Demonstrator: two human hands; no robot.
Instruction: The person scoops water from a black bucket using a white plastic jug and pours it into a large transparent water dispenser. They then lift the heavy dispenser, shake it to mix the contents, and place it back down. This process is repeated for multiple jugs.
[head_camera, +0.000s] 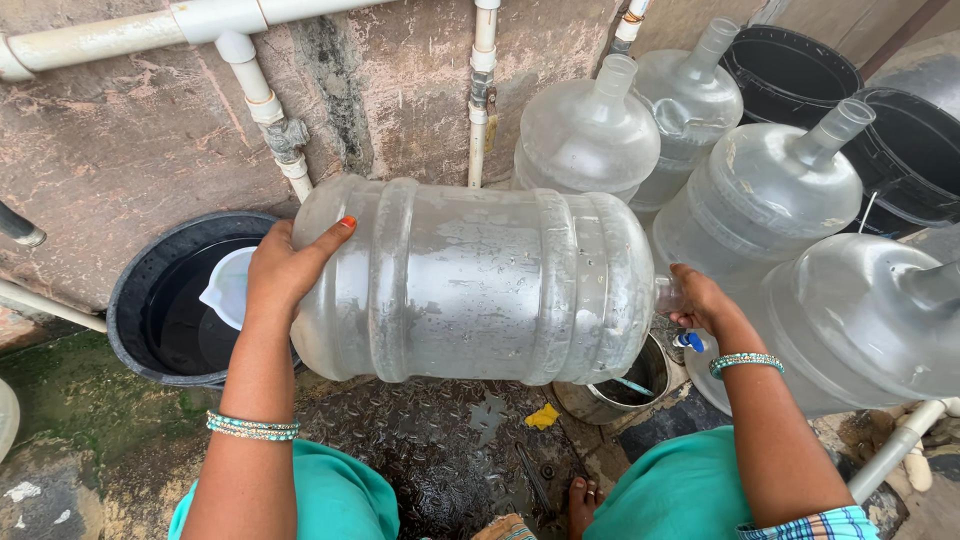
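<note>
I hold a large clear plastic water jug lying on its side in front of me, its neck pointing right. My left hand presses flat against the jug's base at the left. My right hand wraps around the neck at the right, hiding the mouth. A small metal pot stands on the ground just under the neck end. Both wrists carry teal bangles.
A black tub of water with a white jug floating in it stands at the left by the wall. Several more clear water jugs stand at the right. Black bins sit behind them. White pipes run along the wall. The ground is wet.
</note>
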